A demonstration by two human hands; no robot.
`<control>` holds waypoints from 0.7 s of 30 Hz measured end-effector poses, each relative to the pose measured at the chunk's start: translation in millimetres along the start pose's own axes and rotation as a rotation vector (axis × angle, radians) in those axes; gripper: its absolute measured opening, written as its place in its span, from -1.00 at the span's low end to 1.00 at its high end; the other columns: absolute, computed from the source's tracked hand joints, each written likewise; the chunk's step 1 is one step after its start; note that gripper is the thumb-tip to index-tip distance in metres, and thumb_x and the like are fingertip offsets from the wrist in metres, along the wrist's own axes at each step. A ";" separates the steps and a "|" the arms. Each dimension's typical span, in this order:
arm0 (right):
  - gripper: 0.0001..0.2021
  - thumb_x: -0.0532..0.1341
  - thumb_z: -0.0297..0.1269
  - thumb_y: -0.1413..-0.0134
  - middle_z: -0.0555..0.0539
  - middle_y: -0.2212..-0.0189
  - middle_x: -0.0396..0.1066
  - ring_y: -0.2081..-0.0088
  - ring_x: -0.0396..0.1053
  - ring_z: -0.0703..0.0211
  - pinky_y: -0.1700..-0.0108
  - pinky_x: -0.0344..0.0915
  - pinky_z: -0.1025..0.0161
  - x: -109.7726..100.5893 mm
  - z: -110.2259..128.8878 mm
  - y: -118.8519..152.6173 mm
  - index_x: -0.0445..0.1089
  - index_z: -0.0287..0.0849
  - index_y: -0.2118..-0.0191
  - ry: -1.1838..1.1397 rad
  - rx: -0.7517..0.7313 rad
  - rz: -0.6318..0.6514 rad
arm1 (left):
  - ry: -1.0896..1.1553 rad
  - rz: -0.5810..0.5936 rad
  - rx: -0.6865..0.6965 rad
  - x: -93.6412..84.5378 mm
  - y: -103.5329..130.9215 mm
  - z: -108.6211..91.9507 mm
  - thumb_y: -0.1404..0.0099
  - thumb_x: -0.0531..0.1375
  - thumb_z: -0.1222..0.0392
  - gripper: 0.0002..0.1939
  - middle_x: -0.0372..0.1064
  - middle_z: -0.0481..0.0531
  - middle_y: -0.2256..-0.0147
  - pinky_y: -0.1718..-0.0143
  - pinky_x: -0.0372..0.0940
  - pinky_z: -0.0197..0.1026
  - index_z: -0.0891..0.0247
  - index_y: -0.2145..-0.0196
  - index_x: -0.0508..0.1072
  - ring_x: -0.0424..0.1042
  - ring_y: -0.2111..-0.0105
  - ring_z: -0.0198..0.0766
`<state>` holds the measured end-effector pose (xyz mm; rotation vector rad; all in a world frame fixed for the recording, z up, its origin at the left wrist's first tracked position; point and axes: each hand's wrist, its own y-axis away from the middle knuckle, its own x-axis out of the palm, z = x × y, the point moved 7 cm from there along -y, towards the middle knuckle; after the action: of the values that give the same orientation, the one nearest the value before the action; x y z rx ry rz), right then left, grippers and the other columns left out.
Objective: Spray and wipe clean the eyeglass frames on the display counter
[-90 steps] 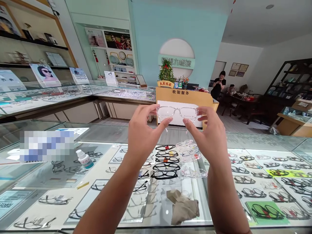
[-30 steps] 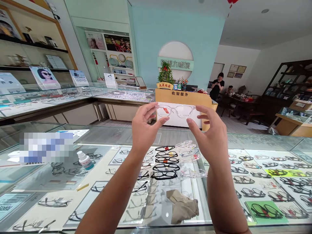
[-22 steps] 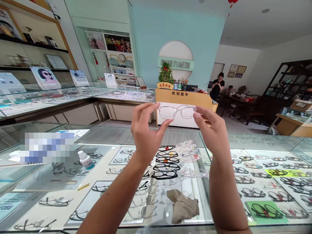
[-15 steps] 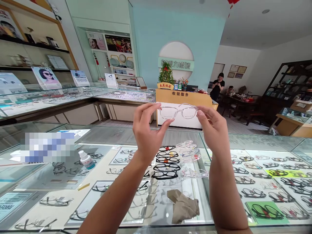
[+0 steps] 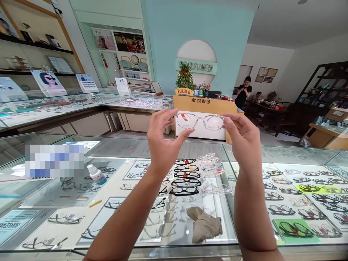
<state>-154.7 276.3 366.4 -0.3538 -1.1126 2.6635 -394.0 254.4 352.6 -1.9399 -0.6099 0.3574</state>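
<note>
A pair of clear-framed eyeglasses is held up above the glass counter, front on to me, with a red sticker and small print on the lenses. My left hand has its fingertips at the upper left corner and its thumb at the lower rim of the left lens. At the right end of the frame, my right hand pinches near the hinge. Below on the counter lie a crumpled brown cloth, a column of black-framed glasses and several clear frames.
A white spray bottle with blue liquid stands at the left on the glass counter. Many glasses fill the display, some on a green card. Beyond are a wooden cashier desk and a person in black.
The eyeglasses have turned more squarely toward me and look level and wider. My right hand has shifted slightly right. The view has tilted a little.
</note>
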 end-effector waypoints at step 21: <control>-0.67 0.18 -0.02 -0.36 -0.13 -0.04 0.62 0.17 0.56 0.09 0.08 0.50 0.03 8.1 1.2 -0.4 0.55 -0.02 -0.05 -0.098 0.014 0.107 | 0.159 0.066 -0.083 9.3 -1.3 13.8 -0.22 0.49 -0.02 -0.45 0.45 0.10 -0.14 -0.30 0.37 0.14 -0.01 -0.13 0.52 0.46 -0.20 -0.01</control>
<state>-162.6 278.3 366.5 -0.2913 -1.1327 2.8080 -393.6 270.4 348.0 -2.0491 -0.4640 0.2197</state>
